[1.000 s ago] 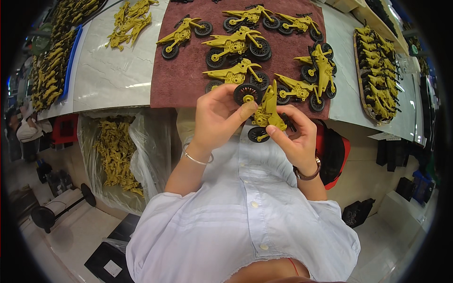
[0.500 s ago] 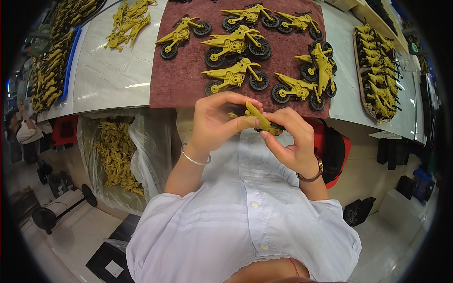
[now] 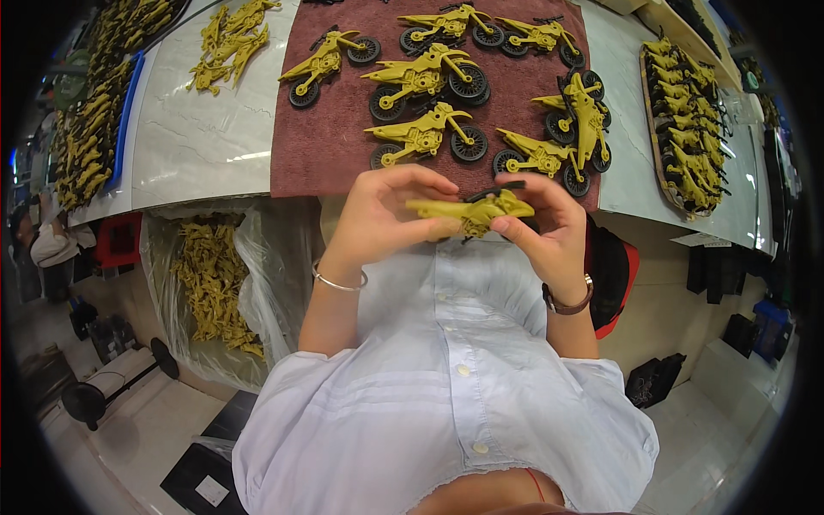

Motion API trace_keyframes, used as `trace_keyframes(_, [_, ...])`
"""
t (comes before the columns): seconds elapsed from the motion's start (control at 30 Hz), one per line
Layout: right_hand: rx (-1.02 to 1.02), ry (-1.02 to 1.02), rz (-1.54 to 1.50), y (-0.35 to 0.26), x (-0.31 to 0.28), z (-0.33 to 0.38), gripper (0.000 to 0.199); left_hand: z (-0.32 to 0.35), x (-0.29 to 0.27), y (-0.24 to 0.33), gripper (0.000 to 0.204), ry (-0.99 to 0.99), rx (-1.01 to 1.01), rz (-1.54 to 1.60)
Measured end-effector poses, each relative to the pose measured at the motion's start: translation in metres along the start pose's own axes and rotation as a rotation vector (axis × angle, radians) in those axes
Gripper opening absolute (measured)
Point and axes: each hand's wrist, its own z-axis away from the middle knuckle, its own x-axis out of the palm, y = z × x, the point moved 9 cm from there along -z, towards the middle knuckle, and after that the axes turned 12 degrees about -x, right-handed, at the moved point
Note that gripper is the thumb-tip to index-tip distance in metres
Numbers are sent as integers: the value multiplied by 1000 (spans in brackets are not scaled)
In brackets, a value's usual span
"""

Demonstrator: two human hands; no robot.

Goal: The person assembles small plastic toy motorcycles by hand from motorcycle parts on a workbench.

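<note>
A yellow toy motorcycle body [image 3: 475,215] with a black part along its top is held level between my two hands, in front of the table edge. No wheels show on it. My left hand [image 3: 386,213] pinches one end between thumb and fingers. My right hand [image 3: 554,225] grips the other end, its thumb against the near side and its fingers behind. Just beyond, toy motorcycles with black wheels, such as this one [image 3: 419,75], lie on a dark red cloth [image 3: 318,159].
Loose yellow body parts [image 3: 230,47] lie on the table at the left, beside a blue tray [image 3: 127,124] of parts. At the right stands a tray [image 3: 657,163] of yellow pieces with black parts. Below the left edge hangs a clear plastic bag [image 3: 266,292] with yellow parts.
The toy body has turned from a slant to nearly level, showing more of its side and its black part. My right hand has shifted slightly right and up.
</note>
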Motion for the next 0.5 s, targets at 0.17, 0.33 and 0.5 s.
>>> trace_keyframes(0.17, [17,57,-280,1,8,-2,64,-2,14,-13,37,-94,-14,-15])
trace_keyframes(0.33, [-38,66,-219,-7,13,-2,59,0,17,-18,33,-76,39,82])
trace_keyframes(0.5, [-126,109,-90,-18,12,-1,55,0,17,-20,29,-52,116,92])
